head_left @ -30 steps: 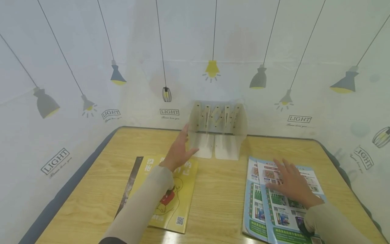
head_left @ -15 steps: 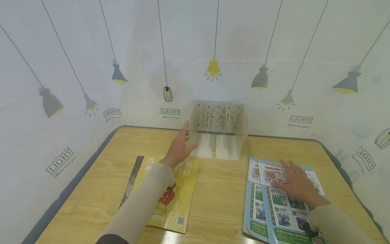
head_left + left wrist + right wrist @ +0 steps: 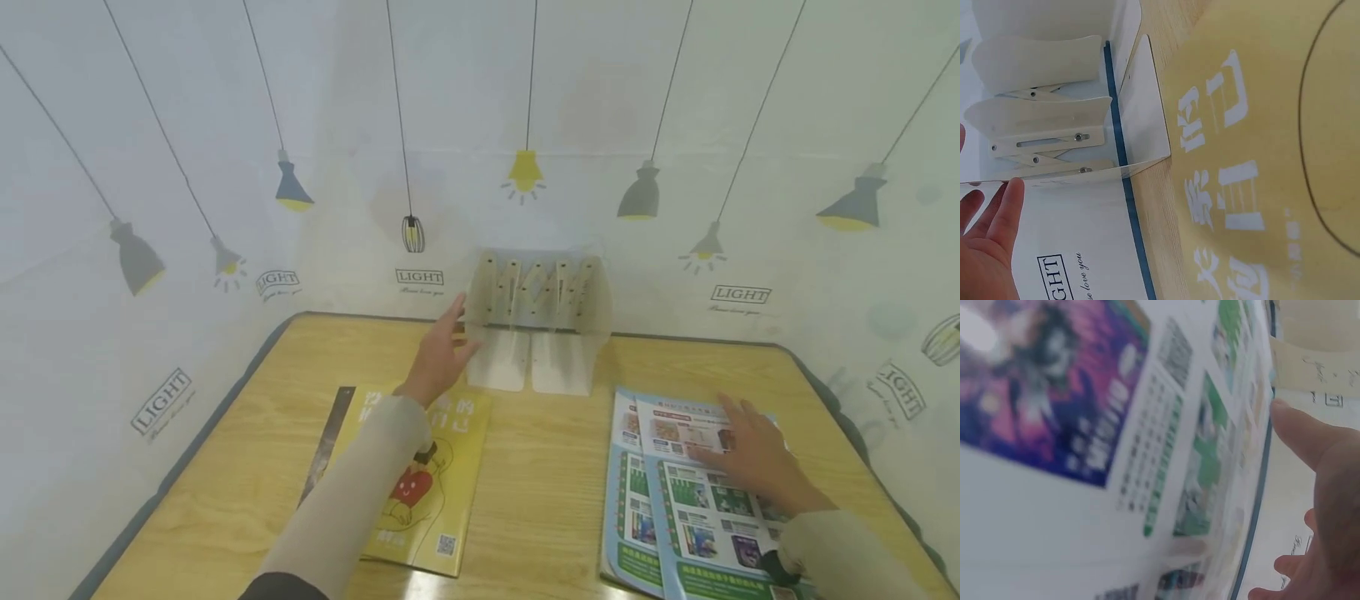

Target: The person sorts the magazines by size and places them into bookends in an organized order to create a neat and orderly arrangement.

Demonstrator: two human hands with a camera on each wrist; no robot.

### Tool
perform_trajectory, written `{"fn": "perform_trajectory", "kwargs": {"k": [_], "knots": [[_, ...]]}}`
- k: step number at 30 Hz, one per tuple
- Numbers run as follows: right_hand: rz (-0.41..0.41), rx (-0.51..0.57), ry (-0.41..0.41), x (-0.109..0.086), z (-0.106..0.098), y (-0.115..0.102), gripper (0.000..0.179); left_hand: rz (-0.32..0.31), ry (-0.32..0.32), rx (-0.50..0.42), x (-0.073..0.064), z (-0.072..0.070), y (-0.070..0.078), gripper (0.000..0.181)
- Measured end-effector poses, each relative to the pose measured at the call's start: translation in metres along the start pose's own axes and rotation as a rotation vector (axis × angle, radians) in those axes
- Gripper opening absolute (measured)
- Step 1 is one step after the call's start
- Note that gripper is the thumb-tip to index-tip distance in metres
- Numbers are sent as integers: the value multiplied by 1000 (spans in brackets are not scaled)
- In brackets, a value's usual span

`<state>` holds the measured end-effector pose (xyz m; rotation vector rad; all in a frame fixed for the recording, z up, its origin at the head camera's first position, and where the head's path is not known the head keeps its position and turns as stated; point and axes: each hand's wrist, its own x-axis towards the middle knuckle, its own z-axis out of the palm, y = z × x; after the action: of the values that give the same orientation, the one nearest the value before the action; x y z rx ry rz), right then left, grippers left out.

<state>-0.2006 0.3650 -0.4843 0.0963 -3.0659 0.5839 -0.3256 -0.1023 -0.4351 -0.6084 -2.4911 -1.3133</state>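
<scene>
A white, expandable book rack with upright dividers and crossed slats stands at the table's back edge. My left hand is at its left side, fingers extended along the outside of the end panel. In the left wrist view, fingertips sit right at that panel's edge. My right hand is spread above two overlapping blue-and-white booklets, holding nothing. The right wrist view has the thumb beside the printed cover, which looks blurred.
Under my left forearm lies a yellow book on top of a dark one. The wooden table meets a white cloth backdrop printed with lamps at the back and sides.
My right hand has slid to the right over the booklets. The left thumb has drawn back a little from the rack's front, while the rack and books have stayed put.
</scene>
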Motion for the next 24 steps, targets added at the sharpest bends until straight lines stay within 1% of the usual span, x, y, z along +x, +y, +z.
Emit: {"fn": "perform_trajectory", "kwargs": {"k": [4, 8, 12, 16, 20, 24], "knots": [[20, -14, -6, -1, -4, 7, 115, 0, 16, -5, 2, -1, -1, 79], [38, -28, -19, -3, -6, 12, 115, -7, 11, 2, 5, -3, 1, 77], [76, -32, -34, -5, -8, 17, 117, -8, 15, 12, 8, -5, 2, 78], [118, -15, -52, -9, -12, 21, 119, 8, 30, 17, 11, -7, 4, 75], [144, -58, -55, -12, -14, 26, 122, 10, 17, 13, 13, -9, 5, 74], [221, -66, -100, -14, -16, 31, 128, 5, 2, 7, 14, -11, 7, 74]]}}
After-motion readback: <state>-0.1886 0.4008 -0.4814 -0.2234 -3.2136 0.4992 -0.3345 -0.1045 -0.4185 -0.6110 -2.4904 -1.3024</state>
